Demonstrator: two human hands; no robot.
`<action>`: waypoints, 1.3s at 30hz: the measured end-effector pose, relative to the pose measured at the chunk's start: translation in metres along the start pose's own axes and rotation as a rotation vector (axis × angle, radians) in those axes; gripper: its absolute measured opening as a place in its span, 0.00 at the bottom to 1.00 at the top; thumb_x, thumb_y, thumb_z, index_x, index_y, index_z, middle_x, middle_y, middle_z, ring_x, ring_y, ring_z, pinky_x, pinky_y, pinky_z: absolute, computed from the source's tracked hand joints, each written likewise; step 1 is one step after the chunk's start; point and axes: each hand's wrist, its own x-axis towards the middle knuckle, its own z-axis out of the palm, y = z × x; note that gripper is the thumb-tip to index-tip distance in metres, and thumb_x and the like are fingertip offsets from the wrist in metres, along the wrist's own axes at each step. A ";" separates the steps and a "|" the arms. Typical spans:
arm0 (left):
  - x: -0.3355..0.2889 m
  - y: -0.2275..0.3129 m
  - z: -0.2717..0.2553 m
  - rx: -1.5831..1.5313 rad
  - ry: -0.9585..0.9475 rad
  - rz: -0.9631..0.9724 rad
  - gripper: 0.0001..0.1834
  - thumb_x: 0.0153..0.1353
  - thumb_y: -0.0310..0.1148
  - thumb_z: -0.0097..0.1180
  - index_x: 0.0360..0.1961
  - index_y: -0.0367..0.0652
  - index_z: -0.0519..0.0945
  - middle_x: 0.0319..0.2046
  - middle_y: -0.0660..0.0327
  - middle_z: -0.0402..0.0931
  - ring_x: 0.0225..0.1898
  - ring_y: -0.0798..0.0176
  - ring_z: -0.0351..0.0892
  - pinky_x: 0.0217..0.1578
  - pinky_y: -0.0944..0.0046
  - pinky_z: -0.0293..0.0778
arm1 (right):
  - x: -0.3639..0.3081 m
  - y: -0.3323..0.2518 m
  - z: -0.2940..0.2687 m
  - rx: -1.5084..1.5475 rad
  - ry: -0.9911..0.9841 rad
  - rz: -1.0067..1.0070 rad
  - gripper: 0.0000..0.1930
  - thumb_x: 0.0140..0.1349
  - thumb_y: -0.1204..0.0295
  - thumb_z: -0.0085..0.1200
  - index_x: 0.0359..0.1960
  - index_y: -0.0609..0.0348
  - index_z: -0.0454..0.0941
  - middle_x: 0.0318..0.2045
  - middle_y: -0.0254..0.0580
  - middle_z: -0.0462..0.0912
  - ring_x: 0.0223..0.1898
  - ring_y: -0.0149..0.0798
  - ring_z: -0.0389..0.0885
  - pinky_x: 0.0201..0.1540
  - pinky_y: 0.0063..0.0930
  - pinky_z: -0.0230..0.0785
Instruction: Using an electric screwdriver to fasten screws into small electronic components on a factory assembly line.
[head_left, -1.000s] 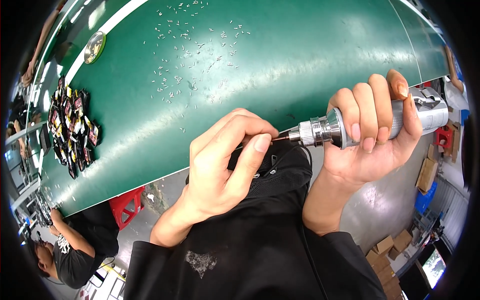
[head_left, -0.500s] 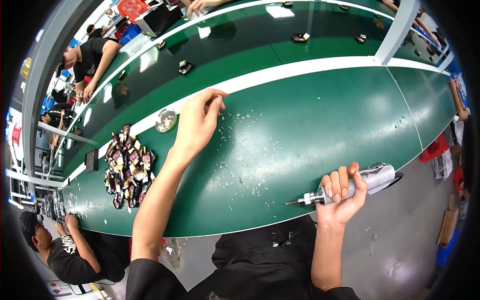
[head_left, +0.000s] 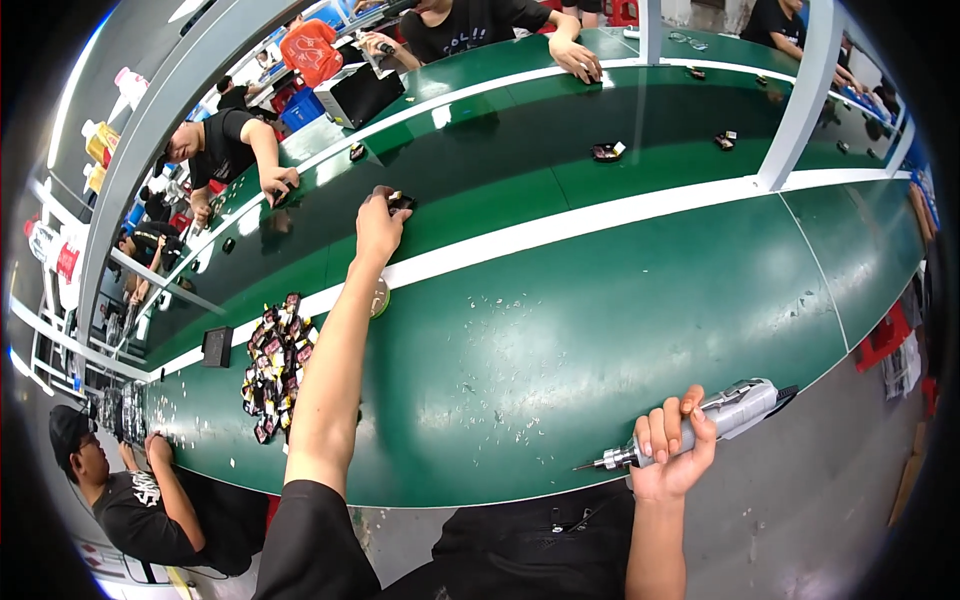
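My left hand reaches over the white rail onto the dark belt, its fingers closed at the edge of a small black part. My right hand is wrapped round a silver-grey electric screwdriver at the table's near edge, its thin bit pointing left. Left of my left forearm lies a heap of small black parts with yellow and white bits, partly covered by the arm. A small round dish shows only in part beside that forearm.
Tiny pale pieces are strewn over the green table. A small black box stands by the white rail. More black parts sit on the belt. Grey posts rise from the rail. Co-workers sit opposite and at left.
My left hand has moved from above the table out over the rail, and its fingers now meet a black part on the belt. My right hand still holds the screwdriver. The view has tilted up.
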 end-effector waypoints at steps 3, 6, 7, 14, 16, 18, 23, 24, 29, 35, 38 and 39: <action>-0.015 0.016 0.006 -0.109 -0.046 0.127 0.22 0.50 0.24 0.64 0.48 0.36 0.73 0.41 0.51 0.79 0.41 0.53 0.78 0.43 0.58 0.73 | -0.002 0.000 0.003 -0.034 0.042 0.016 0.04 0.63 0.70 0.42 0.32 0.55 0.63 0.11 0.29 0.58 0.10 0.26 0.57 0.18 0.25 0.59; -0.062 0.098 -0.013 -0.317 -0.269 0.335 0.24 0.50 0.21 0.63 0.50 0.36 0.72 0.43 0.54 0.79 0.40 0.60 0.78 0.41 0.63 0.73 | -0.006 -0.003 0.006 -0.024 0.035 0.016 0.05 0.64 0.70 0.42 0.32 0.55 0.64 0.11 0.28 0.58 0.10 0.25 0.57 0.18 0.23 0.58; -0.081 0.121 -0.015 -0.381 -0.311 0.521 0.24 0.49 0.20 0.62 0.50 0.37 0.73 0.43 0.54 0.78 0.40 0.59 0.78 0.41 0.63 0.73 | -0.005 -0.005 0.001 -0.014 0.030 0.025 0.04 0.64 0.70 0.42 0.32 0.55 0.64 0.11 0.29 0.58 0.10 0.26 0.57 0.18 0.24 0.58; -0.179 0.199 -0.029 -0.565 -0.811 0.920 0.25 0.48 0.15 0.58 0.51 0.40 0.73 0.48 0.56 0.74 0.49 0.51 0.73 0.48 0.56 0.72 | -0.016 -0.012 -0.005 -0.081 -0.019 0.009 0.04 0.63 0.70 0.43 0.33 0.56 0.64 0.11 0.29 0.60 0.10 0.26 0.58 0.20 0.25 0.60; -0.191 0.200 -0.024 -0.562 -0.838 0.963 0.25 0.49 0.15 0.57 0.51 0.40 0.73 0.50 0.56 0.74 0.51 0.51 0.72 0.50 0.56 0.72 | -0.022 -0.017 -0.005 -0.128 -0.095 -0.021 0.05 0.63 0.70 0.43 0.33 0.56 0.64 0.11 0.29 0.60 0.10 0.26 0.58 0.19 0.25 0.60; -0.196 0.200 -0.020 -0.536 -0.738 0.975 0.25 0.49 0.14 0.55 0.51 0.40 0.73 0.53 0.55 0.72 0.53 0.50 0.71 0.53 0.55 0.70 | -0.028 -0.022 -0.005 -0.138 -0.087 -0.019 0.05 0.64 0.70 0.42 0.33 0.56 0.64 0.11 0.30 0.61 0.10 0.26 0.59 0.19 0.25 0.60; -0.214 0.210 -0.031 -0.466 -0.633 0.810 0.16 0.49 0.20 0.59 0.40 0.36 0.73 0.40 0.53 0.72 0.43 0.50 0.72 0.44 0.56 0.70 | -0.041 -0.024 -0.008 -0.089 -0.070 -0.012 0.05 0.64 0.70 0.42 0.33 0.56 0.64 0.11 0.30 0.61 0.09 0.27 0.60 0.18 0.25 0.60; -0.217 0.212 -0.030 -0.465 -0.637 0.803 0.16 0.49 0.20 0.59 0.40 0.36 0.73 0.40 0.53 0.72 0.43 0.50 0.72 0.44 0.56 0.70 | -0.042 -0.024 -0.007 -0.081 -0.064 -0.006 0.05 0.64 0.70 0.42 0.33 0.56 0.64 0.11 0.30 0.61 0.09 0.27 0.60 0.18 0.25 0.60; -0.225 0.219 -0.029 -0.381 -0.586 0.733 0.14 0.49 0.23 0.63 0.37 0.36 0.74 0.35 0.55 0.73 0.38 0.51 0.73 0.40 0.57 0.71 | -0.043 -0.017 -0.006 -0.101 -0.079 0.034 0.05 0.64 0.70 0.42 0.33 0.56 0.65 0.10 0.30 0.61 0.10 0.27 0.60 0.18 0.25 0.61; -0.227 0.229 -0.027 -0.252 -0.592 0.865 0.11 0.49 0.22 0.60 0.35 0.35 0.76 0.34 0.56 0.74 0.37 0.54 0.75 0.37 0.58 0.74 | -0.045 -0.008 -0.007 -0.119 -0.084 0.095 0.05 0.64 0.69 0.41 0.34 0.56 0.65 0.10 0.29 0.60 0.09 0.27 0.59 0.18 0.25 0.62; -0.236 0.227 -0.022 -0.235 -0.517 0.961 0.13 0.46 0.22 0.59 0.36 0.32 0.77 0.35 0.56 0.75 0.37 0.55 0.75 0.33 0.61 0.76 | -0.050 -0.004 -0.007 -0.154 -0.067 0.123 0.05 0.64 0.69 0.40 0.34 0.56 0.65 0.10 0.29 0.60 0.09 0.27 0.59 0.18 0.25 0.62; -0.240 0.227 -0.021 -0.234 -0.441 1.017 0.15 0.45 0.22 0.59 0.37 0.30 0.77 0.36 0.55 0.75 0.37 0.56 0.76 0.31 0.62 0.77 | -0.051 -0.002 -0.007 -0.169 -0.051 0.128 0.05 0.64 0.69 0.40 0.34 0.56 0.65 0.11 0.30 0.60 0.09 0.27 0.59 0.18 0.25 0.61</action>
